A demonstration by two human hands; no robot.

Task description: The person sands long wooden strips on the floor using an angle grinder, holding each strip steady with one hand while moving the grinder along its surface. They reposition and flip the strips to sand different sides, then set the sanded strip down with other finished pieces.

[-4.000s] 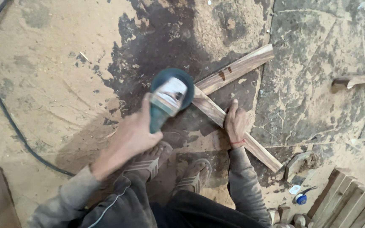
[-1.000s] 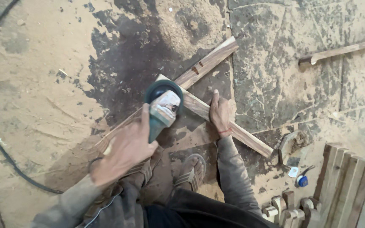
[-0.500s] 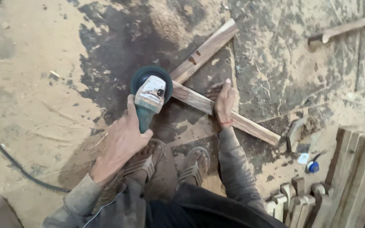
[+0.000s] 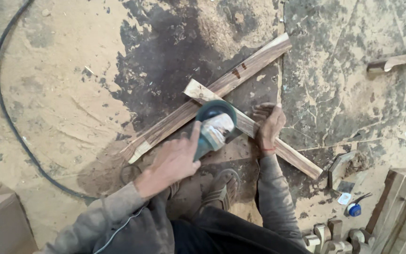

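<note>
My left hand point(image 4: 174, 160) grips a teal angle grinder point(image 4: 214, 126), its disc resting on a short wooden plank point(image 4: 297, 157). That plank lies crossed over a longer wooden plank point(image 4: 240, 75) on the dusty floor. My right hand point(image 4: 269, 123) presses flat on the short plank just right of the grinder. My sandalled foot point(image 4: 222, 188) sits below the grinder.
A black power cable point(image 4: 10, 117) curves along the left floor. Another wooden stick point(image 4: 395, 61) lies at the far right. Stacked wooden slats point(image 4: 402, 211) and turned wooden pieces point(image 4: 330, 235) stand at the lower right, beside a small blue object point(image 4: 353, 209). A box corner point(image 4: 1, 221) is at lower left.
The grinder has moved along the short plank, closer to my right hand. The view has shifted, so the planks now sit further right.
</note>
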